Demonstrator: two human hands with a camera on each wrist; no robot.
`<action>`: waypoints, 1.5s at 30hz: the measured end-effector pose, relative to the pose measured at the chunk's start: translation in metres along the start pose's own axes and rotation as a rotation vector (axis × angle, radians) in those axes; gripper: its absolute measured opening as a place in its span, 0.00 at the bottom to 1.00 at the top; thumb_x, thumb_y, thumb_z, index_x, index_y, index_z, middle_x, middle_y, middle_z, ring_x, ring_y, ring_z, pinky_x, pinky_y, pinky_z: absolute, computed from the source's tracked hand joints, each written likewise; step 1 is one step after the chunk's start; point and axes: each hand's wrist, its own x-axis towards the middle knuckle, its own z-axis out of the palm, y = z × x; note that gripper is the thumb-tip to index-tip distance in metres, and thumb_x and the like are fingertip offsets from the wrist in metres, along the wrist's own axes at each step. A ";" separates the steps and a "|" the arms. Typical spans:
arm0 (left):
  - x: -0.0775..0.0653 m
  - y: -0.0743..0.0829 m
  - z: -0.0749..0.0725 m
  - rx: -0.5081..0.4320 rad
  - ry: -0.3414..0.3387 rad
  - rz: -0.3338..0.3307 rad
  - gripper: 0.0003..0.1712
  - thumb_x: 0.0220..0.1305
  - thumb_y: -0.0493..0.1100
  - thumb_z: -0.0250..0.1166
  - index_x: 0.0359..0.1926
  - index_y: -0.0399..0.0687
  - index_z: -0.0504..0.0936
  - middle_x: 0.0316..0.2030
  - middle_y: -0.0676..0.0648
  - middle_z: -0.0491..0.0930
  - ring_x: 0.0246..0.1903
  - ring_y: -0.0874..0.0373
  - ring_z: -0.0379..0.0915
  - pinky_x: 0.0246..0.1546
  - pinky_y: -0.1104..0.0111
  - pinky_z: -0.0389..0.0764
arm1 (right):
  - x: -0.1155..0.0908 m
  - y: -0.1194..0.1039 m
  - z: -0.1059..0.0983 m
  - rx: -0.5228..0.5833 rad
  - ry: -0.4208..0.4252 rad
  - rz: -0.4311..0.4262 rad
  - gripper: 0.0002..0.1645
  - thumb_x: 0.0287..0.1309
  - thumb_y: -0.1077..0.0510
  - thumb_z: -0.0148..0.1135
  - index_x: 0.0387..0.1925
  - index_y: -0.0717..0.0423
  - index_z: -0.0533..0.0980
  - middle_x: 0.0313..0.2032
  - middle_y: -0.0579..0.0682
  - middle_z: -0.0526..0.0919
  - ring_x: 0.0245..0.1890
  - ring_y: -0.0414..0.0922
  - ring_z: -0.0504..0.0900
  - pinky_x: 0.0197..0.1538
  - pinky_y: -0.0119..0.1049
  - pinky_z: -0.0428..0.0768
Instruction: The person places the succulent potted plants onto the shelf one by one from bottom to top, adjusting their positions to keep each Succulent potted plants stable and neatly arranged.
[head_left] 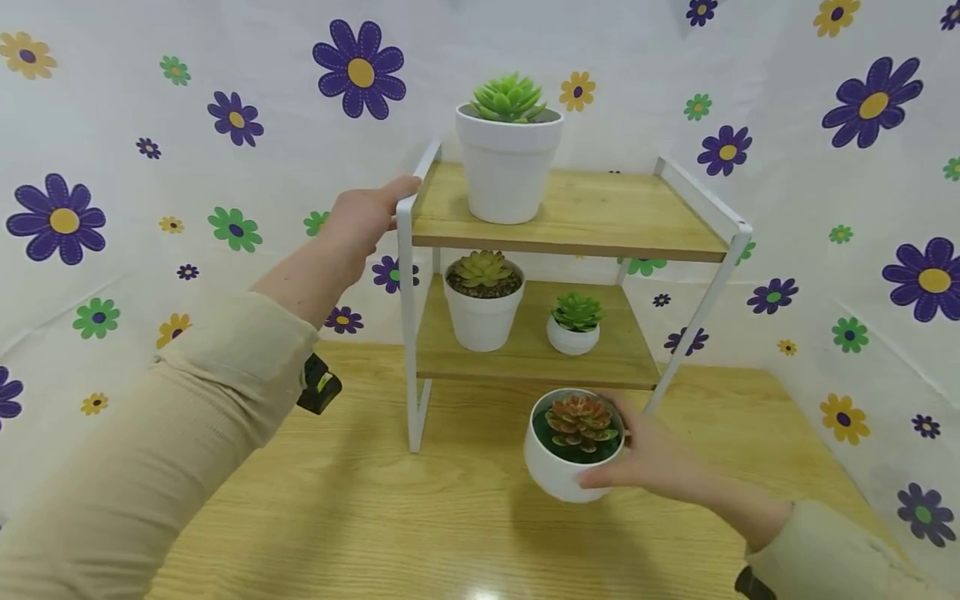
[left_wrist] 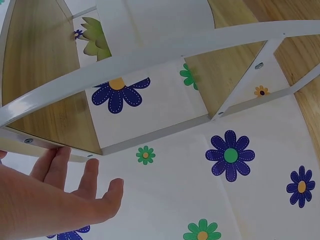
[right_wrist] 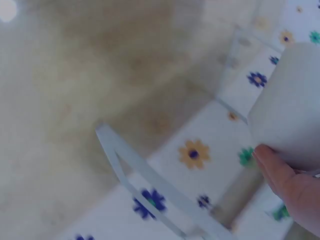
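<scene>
In the head view my right hand [head_left: 660, 458] grips a white round pot with a reddish succulent [head_left: 577, 425], thumb at the near side and fingers behind. The pot is held in front of the lower tier of a two-tier plant shelf [head_left: 600, 212], above the table. My left hand [head_left: 363, 225] holds the upper left side rail of that shelf, thumb over the top. Seen from the left wrist, fingers [left_wrist: 60, 162] of this hand touch the underside of the frame. The right wrist view shows the held pot's side [right_wrist: 290, 110] against my fingers.
A tall white pot with a green succulent [head_left: 510, 162] stands on the top tier, at the left. On the lower tier sit a medium white pot [head_left: 483, 317] and a small round pot [head_left: 573, 337]. The wooden table [head_left: 390, 517] meets a flower-print cloth [head_left: 285, 100] behind.
</scene>
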 end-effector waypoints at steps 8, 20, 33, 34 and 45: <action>-0.007 -0.002 -0.005 -0.007 0.002 0.024 0.42 0.63 0.68 0.48 0.70 0.52 0.57 0.73 0.49 0.50 0.72 0.48 0.45 0.72 0.54 0.48 | -0.019 -0.058 -0.076 -0.177 0.024 -0.053 0.52 0.44 0.52 0.73 0.67 0.53 0.53 0.58 0.57 0.72 0.57 0.54 0.73 0.54 0.48 0.77; -0.006 -0.003 -0.005 -0.021 -0.009 0.011 0.45 0.62 0.69 0.49 0.72 0.51 0.54 0.73 0.48 0.50 0.72 0.42 0.43 0.72 0.51 0.46 | 0.001 -0.103 -0.166 -0.153 0.110 0.070 0.46 0.58 0.50 0.62 0.69 0.39 0.45 0.60 0.47 0.64 0.58 0.46 0.66 0.63 0.56 0.65; -0.004 -0.005 -0.005 -0.019 -0.004 0.001 0.45 0.62 0.69 0.48 0.72 0.51 0.53 0.73 0.47 0.50 0.71 0.42 0.43 0.71 0.50 0.47 | 0.061 -0.144 -0.167 -0.138 0.246 0.199 0.57 0.55 0.37 0.60 0.72 0.57 0.40 0.69 0.58 0.53 0.64 0.55 0.61 0.70 0.53 0.56; -0.004 -0.005 -0.005 -0.020 -0.004 0.001 0.45 0.62 0.69 0.48 0.72 0.51 0.53 0.73 0.48 0.50 0.71 0.43 0.44 0.71 0.50 0.47 | 0.064 -0.145 -0.166 -0.146 0.258 0.215 0.59 0.54 0.36 0.60 0.72 0.58 0.39 0.70 0.58 0.53 0.65 0.55 0.61 0.70 0.53 0.56; -0.002 -0.002 0.001 -0.026 0.005 -0.010 0.44 0.62 0.69 0.48 0.72 0.53 0.54 0.72 0.48 0.51 0.71 0.46 0.46 0.71 0.52 0.49 | 0.084 -0.147 -0.160 -0.168 0.319 0.329 0.65 0.51 0.32 0.59 0.72 0.60 0.34 0.71 0.58 0.50 0.67 0.55 0.59 0.70 0.49 0.59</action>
